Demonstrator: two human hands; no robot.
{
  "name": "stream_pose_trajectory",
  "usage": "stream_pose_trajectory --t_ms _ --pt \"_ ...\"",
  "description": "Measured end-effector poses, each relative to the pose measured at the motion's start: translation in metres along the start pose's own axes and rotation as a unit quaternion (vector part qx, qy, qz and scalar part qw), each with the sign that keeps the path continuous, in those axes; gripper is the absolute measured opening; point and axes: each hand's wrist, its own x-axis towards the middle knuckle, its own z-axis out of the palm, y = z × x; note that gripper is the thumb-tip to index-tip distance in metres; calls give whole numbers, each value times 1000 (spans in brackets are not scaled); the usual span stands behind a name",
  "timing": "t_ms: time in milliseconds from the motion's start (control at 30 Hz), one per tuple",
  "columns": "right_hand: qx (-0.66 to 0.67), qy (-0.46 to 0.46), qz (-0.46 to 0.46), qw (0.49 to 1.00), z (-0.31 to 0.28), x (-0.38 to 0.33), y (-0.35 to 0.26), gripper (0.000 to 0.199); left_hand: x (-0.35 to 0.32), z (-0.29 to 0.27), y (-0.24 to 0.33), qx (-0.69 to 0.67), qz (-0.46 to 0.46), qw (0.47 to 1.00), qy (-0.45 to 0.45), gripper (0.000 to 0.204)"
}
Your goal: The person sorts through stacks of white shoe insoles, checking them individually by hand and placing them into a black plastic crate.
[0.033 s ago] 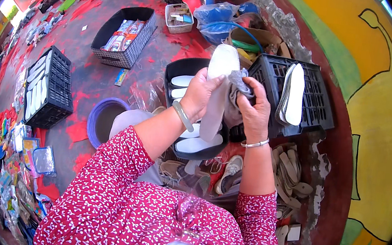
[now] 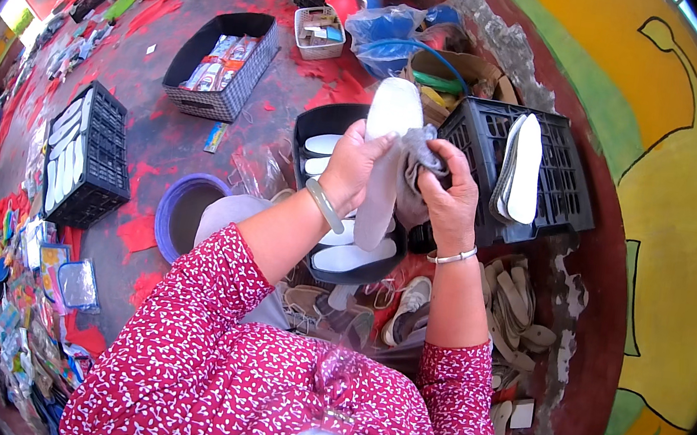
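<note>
Wiping a white insole (image 2: 389,135) with a grey cloth (image 2: 416,174).
Left hand (image 2: 353,166) grips the insole upright; right hand (image 2: 448,197) pinches the cloth against it, over the near black tray (image 2: 312,126); next, probably rubbing along its length.

Insoles in tray (image 2: 311,130) below hands — crate (image 2: 568,201) right.

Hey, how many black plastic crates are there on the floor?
2 clearly in view: one black crate at the left holding white insoles, another black crate at the right beyond the right hand, with insoles standing in it. More may sit at the blurred top edge.
</note>
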Motion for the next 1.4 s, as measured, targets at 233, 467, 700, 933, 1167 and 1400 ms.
stream_pose_trajectory --t_ms 233,467,700,933,1167,1400 --pt "-63 -123 -36 990 21 -20 -23 34 18 -19 28 -33 77 990 118 20" --pt "-80 -137 -27 987 25 -30 -35 35 20 -30 47 -65 78 978 183 27" --pt "-41 -204 -8 978 17 -36 -38 35 27 -38 53 -99 75 981 152 28" --pt "17 -335 49 941 -6 -35 -40 28 20 -27 68 -97 55 989 101 27" --pt "36 -39 -52 997 -3 -32 -46 36 9 -7 40 -74 -17 997 -21 26" --pt "-119 98 -151 976 16 -39 -51 28 -6 8 19 -33 -56 989 -136 32"
